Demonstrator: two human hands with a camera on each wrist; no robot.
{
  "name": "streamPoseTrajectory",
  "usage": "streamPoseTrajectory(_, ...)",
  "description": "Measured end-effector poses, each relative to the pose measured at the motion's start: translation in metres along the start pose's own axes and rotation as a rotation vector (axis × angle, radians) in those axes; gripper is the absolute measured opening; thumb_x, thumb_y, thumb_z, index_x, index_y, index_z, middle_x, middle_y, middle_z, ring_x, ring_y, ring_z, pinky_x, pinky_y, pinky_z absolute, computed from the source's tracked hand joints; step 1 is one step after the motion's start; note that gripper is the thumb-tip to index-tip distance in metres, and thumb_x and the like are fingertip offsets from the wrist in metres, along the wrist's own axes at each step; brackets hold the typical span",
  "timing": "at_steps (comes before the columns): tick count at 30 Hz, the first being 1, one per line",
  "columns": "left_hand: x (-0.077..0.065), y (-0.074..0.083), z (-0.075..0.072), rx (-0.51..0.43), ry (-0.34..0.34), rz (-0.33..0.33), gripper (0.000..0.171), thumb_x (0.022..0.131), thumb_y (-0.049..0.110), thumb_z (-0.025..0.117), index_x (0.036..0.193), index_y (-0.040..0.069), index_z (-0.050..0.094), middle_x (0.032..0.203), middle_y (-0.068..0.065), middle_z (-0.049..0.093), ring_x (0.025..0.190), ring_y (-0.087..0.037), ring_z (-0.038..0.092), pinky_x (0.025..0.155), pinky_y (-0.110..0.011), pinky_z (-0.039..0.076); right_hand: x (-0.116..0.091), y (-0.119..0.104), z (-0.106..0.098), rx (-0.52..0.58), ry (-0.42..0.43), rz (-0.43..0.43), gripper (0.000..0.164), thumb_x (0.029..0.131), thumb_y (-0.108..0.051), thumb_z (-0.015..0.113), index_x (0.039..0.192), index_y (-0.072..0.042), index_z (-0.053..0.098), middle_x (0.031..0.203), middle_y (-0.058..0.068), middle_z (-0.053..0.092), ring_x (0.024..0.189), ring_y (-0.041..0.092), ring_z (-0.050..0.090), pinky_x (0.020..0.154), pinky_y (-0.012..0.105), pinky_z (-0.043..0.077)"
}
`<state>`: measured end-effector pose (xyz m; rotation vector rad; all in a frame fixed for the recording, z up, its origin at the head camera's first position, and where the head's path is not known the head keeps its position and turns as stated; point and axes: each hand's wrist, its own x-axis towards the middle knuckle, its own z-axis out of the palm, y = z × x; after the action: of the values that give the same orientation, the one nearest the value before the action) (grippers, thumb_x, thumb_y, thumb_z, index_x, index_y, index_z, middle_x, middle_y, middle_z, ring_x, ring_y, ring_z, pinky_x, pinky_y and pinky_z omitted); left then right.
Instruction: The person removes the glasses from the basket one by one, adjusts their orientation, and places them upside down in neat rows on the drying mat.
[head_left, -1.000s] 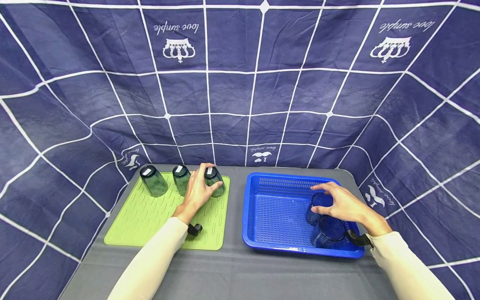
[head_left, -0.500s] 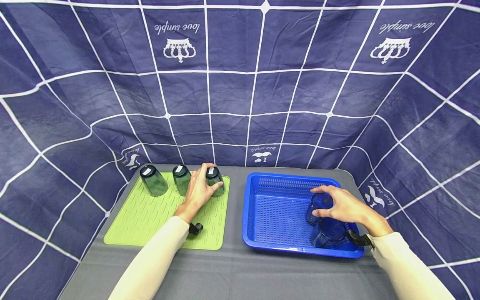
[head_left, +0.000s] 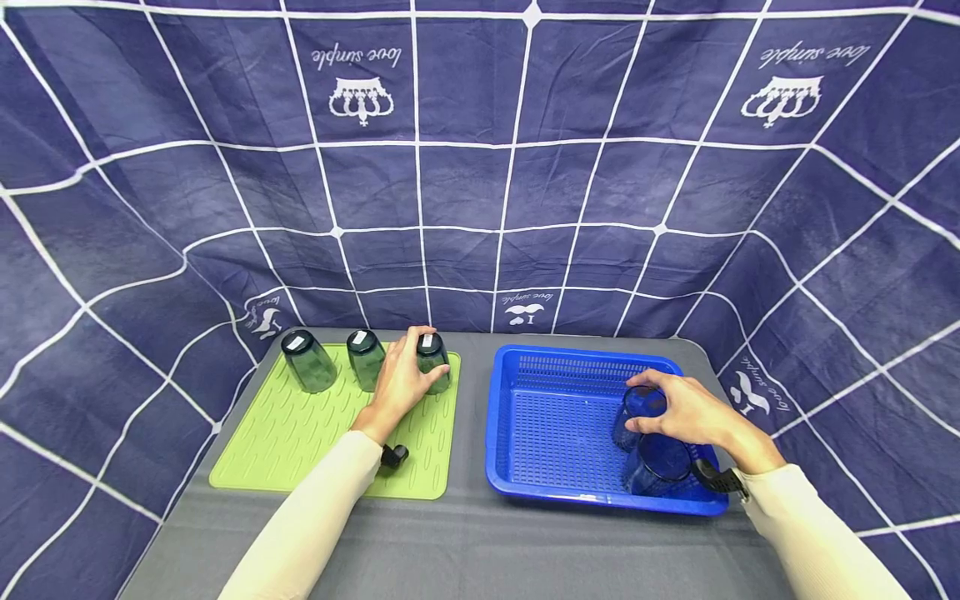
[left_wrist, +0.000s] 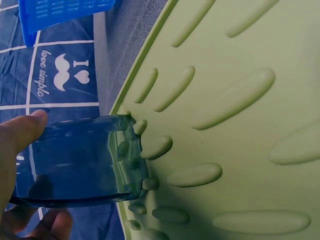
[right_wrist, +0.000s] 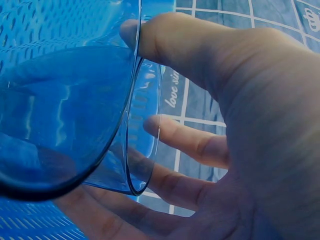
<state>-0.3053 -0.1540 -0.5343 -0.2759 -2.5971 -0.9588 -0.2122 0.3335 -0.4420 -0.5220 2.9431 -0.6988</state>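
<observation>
On the right of the lime-green mat (head_left: 300, 450) my left hand (head_left: 401, 375) grips an upside-down, blue-green drinking glass (head_left: 433, 358). In the left wrist view its thumb and fingers lie on opposite sides of that glass (left_wrist: 80, 160), whose rim end is at the ridged mat. My right hand (head_left: 678, 408) reaches into the blue basket (head_left: 501, 433), thumb and fingers spread apart around the rim of an upright blue glass (head_left: 628, 429). Close up, fingertips (right_wrist: 152, 125) are right at that glass's rim. A second upright glass (head_left: 652, 471) stands nearer, below the hand.
Two more upside-down glasses stand on the mat, one at the far left (head_left: 309, 362) and another (head_left: 365, 358) just left of my left hand. A strip of grey table (head_left: 474, 417) separates mat and basket. A blue gridded cloth (head_left: 480, 192) encloses the back and sides.
The glass in my left hand has shifted slightly right and its top has straightened up. My right hand has stayed nearly still over the basket.
</observation>
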Motion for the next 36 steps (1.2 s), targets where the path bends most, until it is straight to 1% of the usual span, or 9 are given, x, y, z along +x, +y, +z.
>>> streamPoseTrajectory(7, 0.0, 0.001, -0.002, -0.005, -0.027, -0.037, 0.082, 0.089, 0.026, 0.105, 0.156, 0.024, 0.058, 0.156, -0.021, 0.074, 0.129, -0.053, 0.069, 0.109, -0.066, 0.058, -0.001, -0.002, 0.0, -0.009, 0.016, 0.007, 0.068, 0.087, -0.04, 0.105, 0.139, -0.008, 0.077, 0.133, 0.017, 0.084, 0.119, 0.035, 0.084, 0.101, 0.059, 0.066)
streamPoseTrajectory(13, -0.001, 0.001, -0.001, -0.012, -0.018, -0.036, 0.083, 0.088, 0.026, 0.105, 0.157, 0.023, 0.058, 0.158, -0.02, 0.074, 0.131, -0.054, 0.068, 0.111, -0.067, 0.057, -0.003, -0.002, 0.002, -0.039, 0.048, -0.023, 0.065, 0.086, -0.039, 0.105, 0.136, -0.007, 0.078, 0.127, 0.014, 0.086, 0.113, 0.033, 0.085, 0.095, 0.053, 0.066)
streamPoseTrajectory(15, -0.001, 0.001, 0.0, -0.012, -0.016, -0.035, 0.083, 0.088, 0.026, 0.105, 0.157, 0.023, 0.058, 0.158, -0.02, 0.073, 0.131, -0.054, 0.068, 0.111, -0.067, 0.057, -0.004, -0.002, 0.002, -0.051, 0.061, -0.029, 0.064, 0.086, -0.037, 0.104, 0.136, -0.007, 0.078, 0.125, 0.014, 0.086, 0.113, 0.035, 0.085, 0.095, 0.054, 0.066)
streamPoseTrajectory(20, -0.003, 0.002, 0.0, -0.001, -0.009, -0.045, 0.084, 0.088, 0.026, 0.105, 0.158, 0.022, 0.058, 0.159, -0.019, 0.073, 0.131, -0.055, 0.068, 0.11, -0.068, 0.057, -0.006, -0.003, 0.003, -0.079, 0.088, -0.046, 0.063, 0.086, -0.037, 0.104, 0.136, -0.008, 0.079, 0.123, 0.017, 0.087, 0.117, 0.042, 0.084, 0.099, 0.064, 0.065)
streamPoseTrajectory(22, -0.003, 0.003, 0.0, -0.003, -0.007, -0.05, 0.084, 0.089, 0.025, 0.105, 0.158, 0.022, 0.058, 0.16, -0.019, 0.073, 0.133, -0.055, 0.068, 0.111, -0.068, 0.057, -0.006, -0.004, 0.004, -0.087, 0.102, -0.055, 0.062, 0.086, -0.036, 0.103, 0.136, -0.008, 0.08, 0.122, 0.018, 0.088, 0.117, 0.043, 0.084, 0.1, 0.066, 0.065)
streamPoseTrajectory(30, -0.007, 0.003, 0.002, -0.005, 0.005, -0.055, 0.084, 0.09, 0.024, 0.104, 0.159, 0.023, 0.056, 0.163, -0.017, 0.071, 0.137, -0.053, 0.066, 0.115, -0.067, 0.057, -0.007, -0.003, 0.009, -0.099, 0.145, -0.06, 0.062, 0.084, -0.036, 0.103, 0.133, -0.006, 0.082, 0.117, 0.015, 0.089, 0.111, 0.039, 0.085, 0.097, 0.062, 0.066)
streamPoseTrajectory(36, -0.007, 0.003, 0.004, -0.004, 0.019, -0.058, 0.084, 0.089, 0.024, 0.104, 0.158, 0.024, 0.057, 0.161, -0.019, 0.072, 0.138, -0.053, 0.067, 0.115, -0.067, 0.056, -0.008, -0.005, 0.01, -0.089, 0.172, -0.044, 0.063, 0.083, -0.036, 0.102, 0.135, -0.005, 0.081, 0.117, 0.016, 0.088, 0.112, 0.039, 0.085, 0.096, 0.062, 0.066)
